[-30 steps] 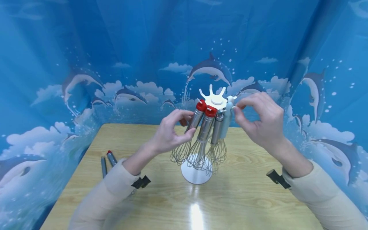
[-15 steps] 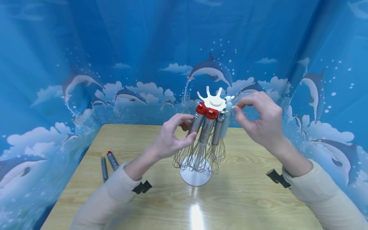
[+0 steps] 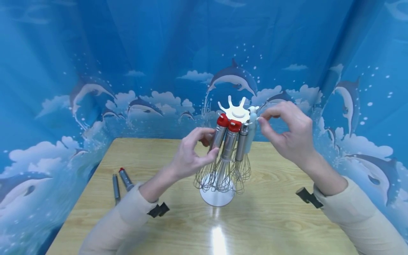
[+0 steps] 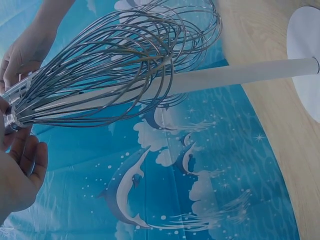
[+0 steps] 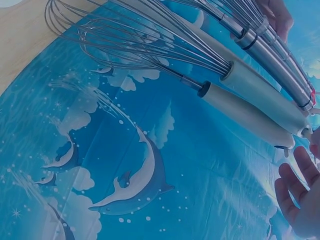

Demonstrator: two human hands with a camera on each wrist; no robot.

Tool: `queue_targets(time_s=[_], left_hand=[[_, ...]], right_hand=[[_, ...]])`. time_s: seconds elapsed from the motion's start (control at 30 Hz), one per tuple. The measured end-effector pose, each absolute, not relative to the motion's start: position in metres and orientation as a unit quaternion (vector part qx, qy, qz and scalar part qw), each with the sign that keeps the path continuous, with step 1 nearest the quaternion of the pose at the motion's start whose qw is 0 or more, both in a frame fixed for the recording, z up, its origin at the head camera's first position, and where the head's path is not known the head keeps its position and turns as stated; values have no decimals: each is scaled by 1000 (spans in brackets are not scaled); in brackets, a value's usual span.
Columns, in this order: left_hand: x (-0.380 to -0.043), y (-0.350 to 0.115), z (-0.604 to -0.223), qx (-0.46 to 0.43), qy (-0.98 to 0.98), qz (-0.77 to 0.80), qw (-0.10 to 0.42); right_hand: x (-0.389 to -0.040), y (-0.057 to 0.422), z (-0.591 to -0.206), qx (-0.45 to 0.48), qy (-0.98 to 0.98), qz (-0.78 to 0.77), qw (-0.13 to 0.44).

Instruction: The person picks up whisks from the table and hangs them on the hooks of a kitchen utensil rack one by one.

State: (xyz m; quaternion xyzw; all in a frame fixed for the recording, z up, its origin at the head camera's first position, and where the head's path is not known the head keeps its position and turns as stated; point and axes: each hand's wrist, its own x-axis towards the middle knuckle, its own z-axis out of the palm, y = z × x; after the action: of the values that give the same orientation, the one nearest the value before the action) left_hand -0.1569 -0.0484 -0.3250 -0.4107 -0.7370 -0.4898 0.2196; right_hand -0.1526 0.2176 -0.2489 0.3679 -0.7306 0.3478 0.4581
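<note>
A white whisk stand (image 3: 237, 112) has a star-shaped top with curved prongs and a round base (image 3: 216, 200) on the table. On its near prongs hang a red-capped steel whisk (image 3: 230, 141), a plain steel-handled whisk (image 3: 242, 143) and a pale blue whisk (image 3: 251, 138). My left hand (image 3: 191, 154) holds the handle of another red-capped whisk (image 3: 218, 134) at the left prong, thumb in front. The thumb and forefinger of my right hand (image 3: 288, 132) pinch a prong tip beside the pale blue whisk. In the right wrist view, a cream-handled whisk (image 5: 245, 115) also hangs there.
Two more tools lie at the table's left: a thin grey-handled one (image 3: 116, 188) and a red-capped steel-handled one (image 3: 125, 178), partly hidden by the left sleeve (image 3: 127, 216). A blue dolphin-print curtain (image 3: 178, 53) encloses the wooden table (image 3: 271, 216).
My left hand has come slightly down and right with the red-capped whisk. The stand's top has shifted a little left and nearer. My right hand has stayed almost still.
</note>
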Motion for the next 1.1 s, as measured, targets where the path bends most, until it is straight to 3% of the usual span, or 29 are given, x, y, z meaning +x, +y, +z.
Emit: queue_targets(time_s=[1.1], left_hand=[[-153, -10, -328, -428, -735, -461, 253]], right_hand=[[-158, 243, -251, 296, -773, 350, 440]])
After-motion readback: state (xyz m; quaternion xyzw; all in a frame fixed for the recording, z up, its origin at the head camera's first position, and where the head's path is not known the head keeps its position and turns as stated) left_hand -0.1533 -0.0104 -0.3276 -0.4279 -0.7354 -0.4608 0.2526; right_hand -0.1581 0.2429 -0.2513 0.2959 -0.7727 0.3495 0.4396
